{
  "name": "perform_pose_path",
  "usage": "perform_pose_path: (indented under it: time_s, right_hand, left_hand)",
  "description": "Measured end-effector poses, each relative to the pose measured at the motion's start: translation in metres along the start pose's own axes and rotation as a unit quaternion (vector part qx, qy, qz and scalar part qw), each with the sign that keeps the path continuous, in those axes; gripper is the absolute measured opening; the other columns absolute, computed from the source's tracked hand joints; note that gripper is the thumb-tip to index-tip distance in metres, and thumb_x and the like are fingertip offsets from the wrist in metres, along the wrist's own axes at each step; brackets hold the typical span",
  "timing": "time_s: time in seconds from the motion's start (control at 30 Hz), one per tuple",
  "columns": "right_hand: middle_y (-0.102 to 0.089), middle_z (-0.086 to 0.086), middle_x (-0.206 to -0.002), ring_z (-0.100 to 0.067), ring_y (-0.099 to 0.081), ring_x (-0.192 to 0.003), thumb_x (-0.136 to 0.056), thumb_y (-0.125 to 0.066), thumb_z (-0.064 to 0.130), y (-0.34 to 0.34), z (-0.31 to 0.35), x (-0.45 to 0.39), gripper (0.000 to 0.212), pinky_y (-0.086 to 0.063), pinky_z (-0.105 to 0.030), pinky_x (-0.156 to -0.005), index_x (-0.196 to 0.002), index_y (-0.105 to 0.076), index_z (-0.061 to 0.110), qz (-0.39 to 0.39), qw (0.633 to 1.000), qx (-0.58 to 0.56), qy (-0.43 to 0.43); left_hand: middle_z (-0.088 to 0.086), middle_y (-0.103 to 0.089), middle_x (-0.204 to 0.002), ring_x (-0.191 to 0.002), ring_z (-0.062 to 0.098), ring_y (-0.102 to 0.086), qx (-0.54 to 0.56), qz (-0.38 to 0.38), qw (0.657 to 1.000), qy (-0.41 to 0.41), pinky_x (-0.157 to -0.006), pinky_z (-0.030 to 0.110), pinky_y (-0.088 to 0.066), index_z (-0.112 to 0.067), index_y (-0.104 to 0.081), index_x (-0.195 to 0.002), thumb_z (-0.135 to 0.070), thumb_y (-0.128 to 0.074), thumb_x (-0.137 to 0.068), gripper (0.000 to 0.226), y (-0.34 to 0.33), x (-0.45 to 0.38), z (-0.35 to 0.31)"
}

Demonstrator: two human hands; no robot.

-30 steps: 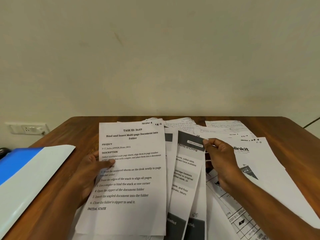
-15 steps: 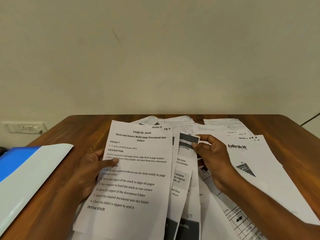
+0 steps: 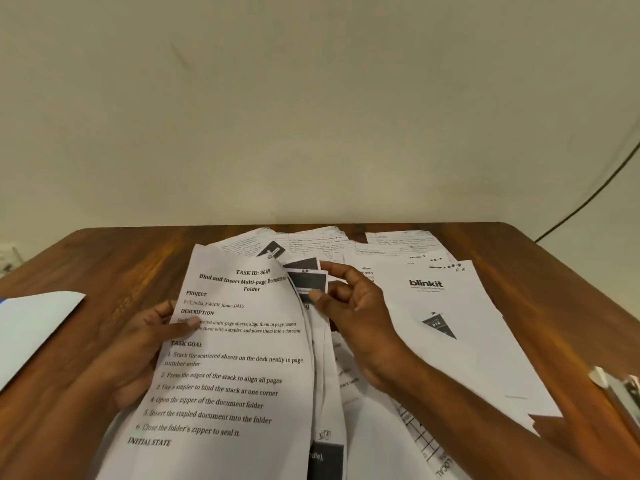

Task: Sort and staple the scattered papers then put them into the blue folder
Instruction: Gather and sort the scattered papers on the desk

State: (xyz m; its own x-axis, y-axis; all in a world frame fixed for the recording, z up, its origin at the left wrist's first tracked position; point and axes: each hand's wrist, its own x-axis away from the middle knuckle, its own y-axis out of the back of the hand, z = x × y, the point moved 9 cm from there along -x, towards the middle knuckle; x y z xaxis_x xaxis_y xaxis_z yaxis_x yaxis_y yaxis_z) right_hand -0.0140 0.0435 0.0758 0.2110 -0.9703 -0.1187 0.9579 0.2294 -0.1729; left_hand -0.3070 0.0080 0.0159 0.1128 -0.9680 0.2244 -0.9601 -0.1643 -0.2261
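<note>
**Papers pulled closer together**

The right hand [image 3: 349, 306] has moved in toward the left hand [image 3: 138, 344], and the task sheet [image 3: 235, 368] now bends at its top corner. The left hand holds that sheet, thumb on top. The right hand pinches the dark-topped papers [image 3: 308, 280] just beside it (more papers [image 3: 440, 306] lie past the right hand). The folder [image 3: 31, 327] sits on the table [image 3: 131, 258], left of the left hand.

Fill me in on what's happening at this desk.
A person is sorting loose papers on a wooden table. The left hand grips the task instruction sheet by its left edge, thumb on top. The right hand pinches the top of a dark-headed sheet behind it. More papers, including a blinkit page, lie spread beyond.
</note>
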Motion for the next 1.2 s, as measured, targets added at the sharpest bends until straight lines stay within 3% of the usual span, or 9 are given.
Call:
perform_pose_path:
  time_s: [0.07,0.17,0.27,0.37,0.57,0.67,0.8,1.0,1.2]
  right_hand:
    - [-0.075,-0.02,-0.111,-0.025,-0.076,-0.099,-0.097,-0.07,0.011,0.001,-0.005,0.0,0.026,-0.063,-0.039,-0.085,-0.122,-0.069,0.018,0.001,0.999,-0.021,-0.027]
    - [-0.079,-0.006,-0.108,-0.021,-0.076,-0.1,-0.101,-0.067,0.023,0.001,-0.015,0.001,0.019,-0.063,-0.041,-0.087,-0.116,-0.072,0.013,0.014,0.998,-0.008,-0.068]
    - [-0.08,0.008,-0.109,-0.014,-0.076,-0.102,-0.098,-0.072,0.026,0.0,-0.02,0.003,0.018,-0.06,-0.042,-0.096,-0.116,-0.074,0.025,0.022,0.995,0.062,-0.069]
    - [-0.079,0.009,-0.111,-0.014,-0.076,-0.102,-0.093,-0.077,0.019,-0.001,-0.027,0.006,0.029,-0.061,-0.044,-0.094,-0.121,-0.072,0.026,0.02,0.991,0.101,-0.081]
    - [-0.078,0.009,-0.111,-0.007,-0.074,-0.1,-0.089,-0.077,0.005,0.01,-0.027,0.005,0.038,-0.061,-0.026,-0.087,-0.12,-0.069,0.025,-0.014,0.992,0.096,-0.076]
    - [-0.078,0.005,-0.111,-0.013,-0.075,-0.101,-0.089,-0.076,0.003,0.011,-0.025,0.003,0.036,-0.062,-0.038,-0.092,-0.115,-0.069,0.027,-0.019,0.994,0.081,-0.071]
    - [-0.078,-0.005,-0.113,-0.024,-0.075,-0.103,-0.091,-0.073,0.001,0.01,-0.02,0.0,0.034,-0.062,-0.043,-0.092,-0.119,-0.069,0.019,-0.02,0.997,0.042,-0.061]
    - [-0.079,-0.008,-0.107,-0.028,-0.077,-0.097,-0.09,-0.072,-0.005,0.012,-0.014,-0.002,0.034,-0.064,-0.041,-0.081,-0.118,-0.068,0.014,-0.026,0.997,-0.054,-0.048]
    - [-0.079,0.005,-0.105,-0.015,-0.076,-0.098,-0.089,-0.076,0.0,0.011,-0.018,-0.002,0.036,-0.062,-0.03,-0.082,-0.11,-0.066,0.028,-0.024,0.999,0.017,-0.033]
  left_hand:
    - [0.032,-0.07,-0.123,-0.108,0.057,-0.068,0.004,-0.019,1.0,-0.003,-0.075,0.06,-0.062,0.002,-0.057,-0.133,0.0,-0.07,-0.083,0.052,0.0,-0.002,0.003]
    - [0.031,-0.071,-0.121,-0.119,0.061,-0.06,0.018,-0.042,0.999,-0.009,-0.075,0.065,-0.059,0.004,-0.054,-0.134,0.001,-0.072,-0.078,0.059,-0.001,-0.003,0.005]
    - [0.027,-0.073,-0.12,-0.115,0.055,-0.065,0.039,-0.06,0.997,-0.019,-0.075,0.065,-0.061,-0.001,-0.054,-0.136,0.0,-0.073,-0.078,0.061,-0.002,-0.004,0.005]
    - [0.023,-0.073,-0.123,-0.11,0.051,-0.07,0.056,-0.066,0.996,-0.027,-0.074,0.063,-0.062,-0.005,-0.055,-0.139,0.0,-0.071,-0.082,0.059,-0.006,-0.006,0.007]
    - [0.021,-0.073,-0.125,-0.108,0.049,-0.072,0.027,-0.002,0.999,-0.043,-0.088,0.069,-0.057,-0.01,-0.062,-0.135,0.0,-0.073,-0.087,0.05,-0.043,0.005,0.006]
    - [0.019,-0.075,-0.123,-0.105,0.044,-0.074,-0.007,0.029,0.998,-0.05,-0.091,0.061,-0.059,-0.009,-0.063,-0.132,-0.009,-0.09,-0.076,0.063,-0.062,0.013,0.006]
    - [0.015,-0.077,-0.119,-0.102,0.043,-0.076,-0.035,0.028,0.995,-0.092,-0.096,0.062,-0.055,-0.014,-0.065,-0.128,0.001,-0.068,-0.086,0.045,-0.074,0.023,-0.006]
    - [0.02,-0.076,-0.118,-0.096,0.043,-0.077,0.006,0.008,0.997,-0.081,-0.075,0.056,-0.064,-0.013,-0.066,-0.127,-0.001,-0.07,-0.082,0.046,-0.064,0.024,-0.01]
    - [0.02,-0.076,-0.118,-0.095,0.041,-0.077,0.016,0.035,0.997,-0.072,-0.071,0.052,-0.065,-0.012,-0.067,-0.129,0.003,-0.066,-0.08,0.051,-0.073,0.029,-0.008]
